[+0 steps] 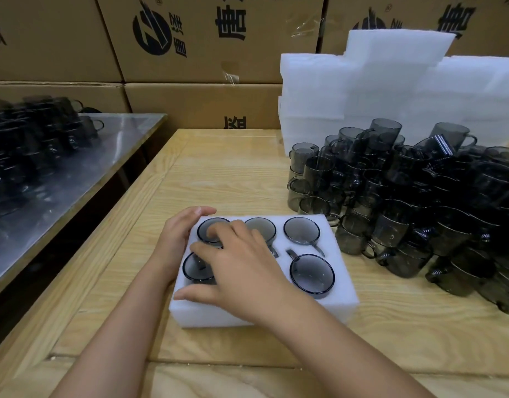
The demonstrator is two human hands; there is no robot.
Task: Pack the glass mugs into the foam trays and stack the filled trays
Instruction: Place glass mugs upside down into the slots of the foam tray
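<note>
A white foam tray (341, 304) lies on the wooden table (219, 179) in front of me. Several smoked-glass mugs sit upside down in its holes, among them one at the far right (301, 230) and one at the near right (312, 273). My right hand (241, 271) lies spread over the middle of the tray, fingers resting on the mugs at the left; the slot beneath it is hidden. My left hand (177, 239) holds the tray's left edge, thumb on its far corner. A big pile of loose mugs (420, 202) sits to the right.
Stacks of white foam trays (362, 93) stand behind the pile of mugs. A steel table (83, 168) at the left carries more dark mugs. Printed cardboard boxes (204, 38) form a wall along the back.
</note>
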